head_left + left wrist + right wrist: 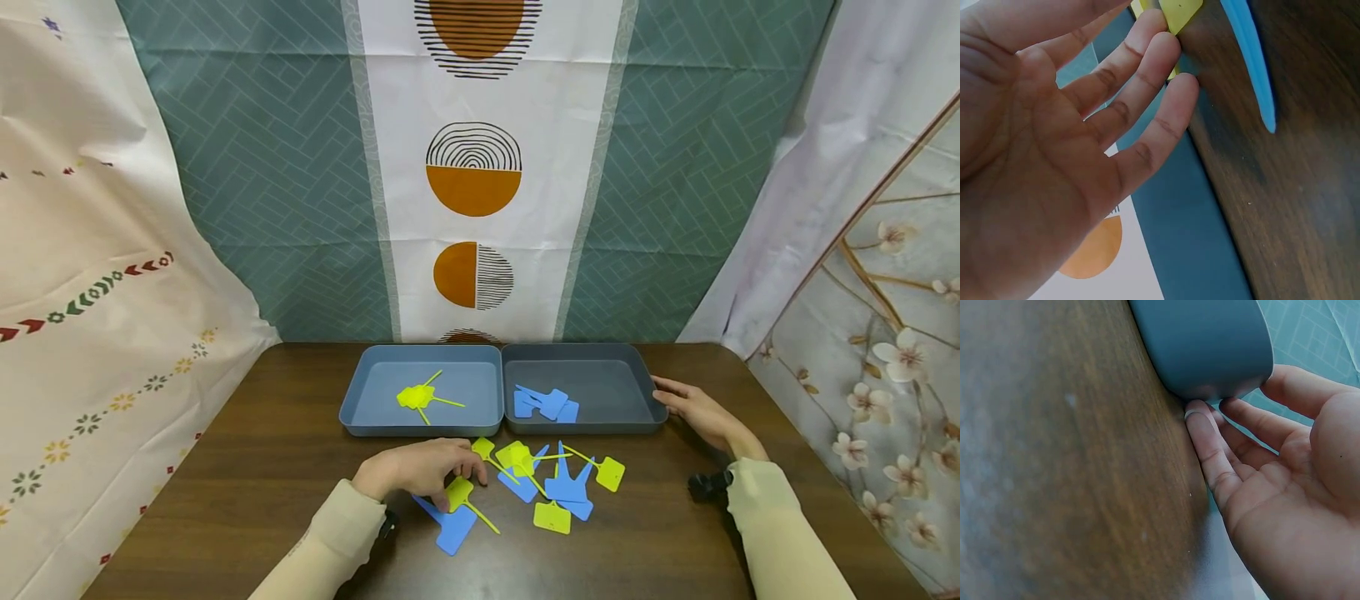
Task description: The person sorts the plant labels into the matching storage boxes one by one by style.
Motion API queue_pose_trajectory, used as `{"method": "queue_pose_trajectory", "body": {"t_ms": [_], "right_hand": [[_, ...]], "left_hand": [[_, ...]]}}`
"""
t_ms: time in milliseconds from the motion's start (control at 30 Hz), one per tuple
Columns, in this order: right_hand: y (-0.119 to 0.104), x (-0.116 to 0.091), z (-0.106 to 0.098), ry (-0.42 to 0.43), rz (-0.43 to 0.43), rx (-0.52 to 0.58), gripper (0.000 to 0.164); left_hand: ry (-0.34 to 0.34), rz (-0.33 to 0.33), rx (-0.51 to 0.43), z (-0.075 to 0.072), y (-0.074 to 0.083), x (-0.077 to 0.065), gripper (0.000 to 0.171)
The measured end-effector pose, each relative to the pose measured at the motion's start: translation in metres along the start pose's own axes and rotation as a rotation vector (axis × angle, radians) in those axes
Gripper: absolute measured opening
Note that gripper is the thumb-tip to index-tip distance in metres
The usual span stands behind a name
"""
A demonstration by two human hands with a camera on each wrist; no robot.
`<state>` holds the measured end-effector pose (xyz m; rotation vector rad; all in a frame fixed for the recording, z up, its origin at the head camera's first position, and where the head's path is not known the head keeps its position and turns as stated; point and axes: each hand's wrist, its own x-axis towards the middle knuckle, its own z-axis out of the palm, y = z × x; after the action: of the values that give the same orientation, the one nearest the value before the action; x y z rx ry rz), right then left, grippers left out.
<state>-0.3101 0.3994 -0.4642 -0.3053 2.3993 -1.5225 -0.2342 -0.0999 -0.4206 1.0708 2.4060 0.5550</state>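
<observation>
Yellow, square-headed plastic tag (457, 495): likely light, flexible; best pinched by its edges. Left hand (423, 468) loosely bent over it, grip unclear; right hand (701, 414) relaxed, touching dark-grey rectangular tray (585, 428).

Light is soft and even, with faint tabletop (622, 558) glare.

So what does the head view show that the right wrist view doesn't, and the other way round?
Only the head view shows the left hand, the yellow tags, the blue tags and the lighter blue tray.

Only the right wrist view shows the palm side of the right hand and a close look at the outer end of the dark tray.

Both show the right hand's fingers touching that tray, the wooden table and the green patterned cloth behind.
</observation>
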Motion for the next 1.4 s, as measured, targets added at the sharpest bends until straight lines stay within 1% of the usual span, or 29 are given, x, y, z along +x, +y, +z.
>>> {"method": "queue_pose_trajectory", "body": {"t_ms": [167,300,433,667,767,933,1067,1200,1267,1333,1400], "right_hand": [[0.001,0.000,0.001,0.000,0.000,0.003,0.070],[0.000,0.000,0.001,-0.001,-0.002,0.007,0.072],[0.001,0.000,0.001,0.002,0.003,0.005,0.073],[0.002,0.001,0.002,0.004,0.006,-0.003,0.074],[0.002,0.001,0.001,0.004,0.003,-0.013,0.073],[0.001,0.002,0.000,0.003,0.001,-0.020,0.073],[0.001,0.003,-0.001,0.002,0.002,-0.018,0.073],[0.001,0.002,-0.001,0.000,-0.001,-0.023,0.073],[0.001,0.002,-0.001,-0.002,-0.001,-0.024,0.073],[0.001,0.002,-0.001,-0.004,0.001,-0.025,0.072],[0.001,0.003,-0.002,-0.001,0.002,-0.026,0.072]], "left_hand": [[0.012,0.014,0.038,0.000,0.000,-0.001,0.051],[0.023,0.014,0.057,0.000,-0.001,0.000,0.046],[0.046,0.021,0.057,0.000,-0.003,0.001,0.038],[0.094,0.064,0.044,0.001,-0.007,0.004,0.028],[0.104,0.081,0.018,-0.001,-0.008,0.003,0.024],[0.136,0.085,-0.090,-0.010,-0.008,0.001,0.022],[0.182,0.079,-0.166,-0.016,-0.009,-0.002,0.020],[0.249,0.099,-0.229,-0.021,-0.011,-0.004,0.020],[0.289,0.108,-0.239,-0.023,-0.011,-0.005,0.020],[0.326,0.112,-0.224,-0.025,-0.011,-0.006,0.021],[0.349,0.109,-0.212,-0.026,-0.011,-0.007,0.021]]}}
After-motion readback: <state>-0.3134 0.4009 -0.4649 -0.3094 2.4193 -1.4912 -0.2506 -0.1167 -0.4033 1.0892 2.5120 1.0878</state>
